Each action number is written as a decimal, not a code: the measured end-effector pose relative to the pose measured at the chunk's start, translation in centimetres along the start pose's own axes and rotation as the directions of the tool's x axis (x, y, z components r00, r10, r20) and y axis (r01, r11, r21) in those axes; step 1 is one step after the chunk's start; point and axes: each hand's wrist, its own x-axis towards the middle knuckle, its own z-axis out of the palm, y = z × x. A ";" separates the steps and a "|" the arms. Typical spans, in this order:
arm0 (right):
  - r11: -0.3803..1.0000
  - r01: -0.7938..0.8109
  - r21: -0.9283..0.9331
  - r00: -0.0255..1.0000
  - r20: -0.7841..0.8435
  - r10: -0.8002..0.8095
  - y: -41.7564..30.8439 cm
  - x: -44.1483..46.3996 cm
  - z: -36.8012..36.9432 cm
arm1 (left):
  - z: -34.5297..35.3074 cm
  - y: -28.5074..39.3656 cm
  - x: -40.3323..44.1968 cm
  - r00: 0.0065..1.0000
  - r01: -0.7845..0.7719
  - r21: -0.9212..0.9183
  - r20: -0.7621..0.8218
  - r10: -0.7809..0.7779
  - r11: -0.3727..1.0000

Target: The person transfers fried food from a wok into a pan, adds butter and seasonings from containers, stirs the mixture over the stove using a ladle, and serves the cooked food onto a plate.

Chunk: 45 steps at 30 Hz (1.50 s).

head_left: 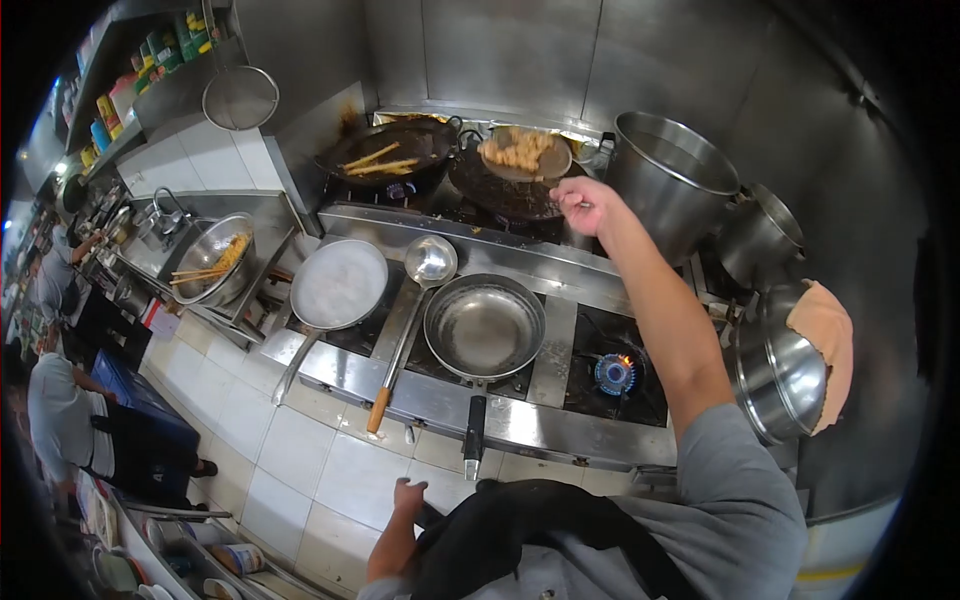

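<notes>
My right hand (585, 205) reaches out over the back burners, fingers closed around what looks like the handle of a skimmer (560, 158). Golden fried pieces (515, 151) lie in the skimmer, above a dark wok of oil (480, 185). To its left, another wok (415, 140) holds several long yellow fried sticks (385, 165). My left hand (408, 495) hangs low in front of the stove, its fingers loosely bent and apart, with nothing visible in it. Nearest to that hand are the black handle of a frying pan (485, 325) and a ladle (405, 335) with a wooden handle end.
A lit burner (615, 374) burns at front right. Tall steel pots (665, 225) stand behind my right arm. A pale-filled pan (340, 285) sits at front left. A steel bowl (222, 285) holds fried food and chopsticks. Other people (70, 410) work at far left.
</notes>
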 end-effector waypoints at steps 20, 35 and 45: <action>0.998 -0.056 0.021 0.990 0.133 0.052 -0.7 0.1 0.4 | -10.0 -4.7 -6.4 0.982 0.168 -0.050 -0.077 -0.171 0.985; 0.962 0.067 -0.263 0.996 0.067 -0.051 4.6 -2.5 -5.6 | -9.7 -5.3 -6.0 0.994 0.111 -0.006 -0.006 -0.111 0.994; 0.637 -0.053 -0.769 0.973 -0.184 -0.142 17.6 -17.2 -9.5 | -12.2 -5.5 -5.9 0.999 0.036 0.090 0.025 -0.038 0.995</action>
